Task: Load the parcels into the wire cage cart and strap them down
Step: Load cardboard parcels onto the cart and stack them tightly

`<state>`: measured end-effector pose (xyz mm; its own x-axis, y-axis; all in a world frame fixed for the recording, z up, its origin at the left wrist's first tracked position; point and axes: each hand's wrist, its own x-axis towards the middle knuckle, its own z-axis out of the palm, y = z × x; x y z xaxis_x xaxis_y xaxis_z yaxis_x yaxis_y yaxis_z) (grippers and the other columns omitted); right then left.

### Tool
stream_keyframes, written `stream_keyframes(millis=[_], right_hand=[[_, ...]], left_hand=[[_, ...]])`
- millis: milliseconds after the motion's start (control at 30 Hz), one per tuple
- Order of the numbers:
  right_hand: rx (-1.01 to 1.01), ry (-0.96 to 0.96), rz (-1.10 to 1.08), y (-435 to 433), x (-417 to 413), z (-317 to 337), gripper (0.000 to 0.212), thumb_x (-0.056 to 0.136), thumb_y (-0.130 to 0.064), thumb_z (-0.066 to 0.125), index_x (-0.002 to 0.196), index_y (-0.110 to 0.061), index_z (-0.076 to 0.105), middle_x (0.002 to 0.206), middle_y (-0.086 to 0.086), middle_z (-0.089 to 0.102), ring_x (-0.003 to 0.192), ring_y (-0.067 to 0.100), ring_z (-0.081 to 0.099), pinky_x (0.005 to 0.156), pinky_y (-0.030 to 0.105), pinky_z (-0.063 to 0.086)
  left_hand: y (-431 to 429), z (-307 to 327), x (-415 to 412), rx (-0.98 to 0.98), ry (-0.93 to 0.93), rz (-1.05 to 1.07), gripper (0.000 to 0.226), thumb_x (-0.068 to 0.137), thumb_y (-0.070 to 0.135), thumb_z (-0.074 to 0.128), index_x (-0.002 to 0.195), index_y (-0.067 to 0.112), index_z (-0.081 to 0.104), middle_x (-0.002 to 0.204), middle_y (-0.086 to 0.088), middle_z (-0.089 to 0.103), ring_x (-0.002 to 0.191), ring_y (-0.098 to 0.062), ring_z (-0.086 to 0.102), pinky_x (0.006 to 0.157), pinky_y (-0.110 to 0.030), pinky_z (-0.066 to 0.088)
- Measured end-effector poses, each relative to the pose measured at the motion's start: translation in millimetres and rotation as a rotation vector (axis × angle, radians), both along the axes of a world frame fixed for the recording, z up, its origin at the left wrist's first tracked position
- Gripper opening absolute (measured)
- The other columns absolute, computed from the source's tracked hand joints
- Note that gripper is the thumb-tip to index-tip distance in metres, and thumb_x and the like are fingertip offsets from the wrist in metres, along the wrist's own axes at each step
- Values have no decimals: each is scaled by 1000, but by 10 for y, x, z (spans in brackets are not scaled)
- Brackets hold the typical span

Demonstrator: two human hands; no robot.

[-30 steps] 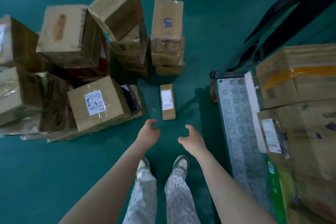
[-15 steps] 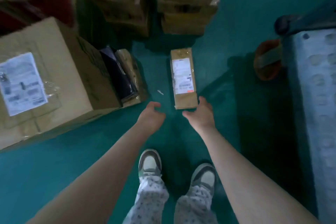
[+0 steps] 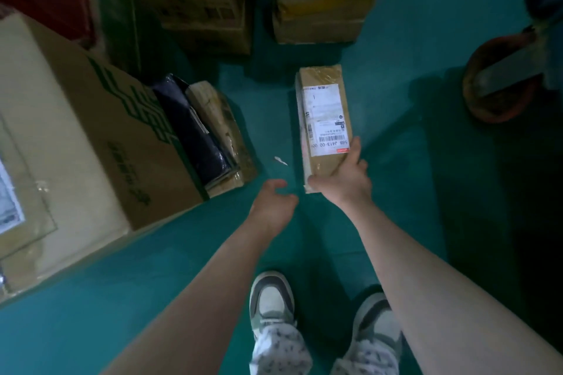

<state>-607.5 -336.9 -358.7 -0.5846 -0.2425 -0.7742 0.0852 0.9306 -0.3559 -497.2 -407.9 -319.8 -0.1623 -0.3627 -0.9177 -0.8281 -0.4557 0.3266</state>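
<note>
Right hand [image 3: 341, 183] now round "J413-00" parcel [image 3: 324, 113]

Around one narrow parcel [image 3: 323, 119], two hands (left hand [image 3: 272, 207], right hand [image 3: 341, 179]) are showing at its near end, two shoes [image 3: 271, 298] nearer still, four big boxes [image 3: 76, 131] beyond and leftward, one dark bag [image 3: 192, 131] leftward, one orange wheel [image 3: 499, 82] rightward.

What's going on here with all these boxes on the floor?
A person is bending over a green floor to pick up parcels. Their right hand grips the near end of a small parcel with a white label; I cannot tell if it has left the floor. The left hand is open beside it, holding nothing. Bigger cartons sit to the left and behind.
</note>
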Motion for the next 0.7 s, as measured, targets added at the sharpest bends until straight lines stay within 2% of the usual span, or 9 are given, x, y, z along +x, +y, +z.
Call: stream_keyframes(millis=[67,133,167,233,333,367,500,633,700], right_hand=[[-45,-74,-65,36,25,153,112,72,-28,74,150,-29,-7,141,7,36,120,30,47,83,29,37],[-79,-109,-102,129,13,435,110,67,-29,74,148,-30,0,137,3,43,114,26,50,83,30,40],[-82,-114,-115,199,18,633,109,64,-31,75,147,-31,3,134,1,45,112,25,51,83,31,42],[-101,-122,-140,345,21,984,111,56,-36,76,144,-34,8,133,0,48,111,24,53,89,36,46],[-140,-106,-188,599,30,1512,111,62,-38,81,146,-34,8,133,2,49,113,23,54,91,32,45],[-150,-100,-221,728,21,1729,111,63,-38,82,146,-34,8,133,2,50,113,22,54,88,30,43],[-178,-104,-281,1133,40,2335,122,43,-50,81,141,-45,8,130,-7,55,110,19,60,93,38,48],[-213,-66,-410,1558,-65,3147,119,38,-50,80,138,-48,15,126,-14,55,108,11,59,94,41,49],[-242,-25,-457,1704,-120,3506,123,37,-49,81,139,-46,13,128,-14,53,110,10,58,95,38,48]], left_hand=[[-23,170,-64,-46,-9,-13,40,93,10,47,133,17,41,77,1,51,63,-10,47,54,-23,35],[-6,504,-170,-55,11,-54,40,95,17,45,135,19,40,96,-4,58,71,-13,49,60,-25,38],[23,733,-228,-63,22,-83,41,96,20,44,137,18,38,109,-8,58,74,-14,49,61,-25,38],[74,1122,-318,-81,42,-118,45,97,25,45,140,18,34,121,-12,54,82,-16,50,65,-25,37],[211,1567,-433,-55,99,-161,61,94,35,52,146,19,23,138,-10,43,120,-26,45,88,-26,32],[306,1770,-507,-45,129,-186,67,92,36,56,147,21,20,140,-8,41,125,-27,43,91,-28,32],[661,2323,-668,-18,236,-314,83,82,32,69,146,34,15,127,1,48,107,-21,53,86,-27,40],[1058,3117,-856,-30,326,-470,82,86,30,63,146,42,10,133,1,51,110,-23,55,89,-31,45],[1209,3495,-962,-52,369,-531,88,78,44,63,145,46,7,128,3,52,110,-23,54,93,-35,46]])
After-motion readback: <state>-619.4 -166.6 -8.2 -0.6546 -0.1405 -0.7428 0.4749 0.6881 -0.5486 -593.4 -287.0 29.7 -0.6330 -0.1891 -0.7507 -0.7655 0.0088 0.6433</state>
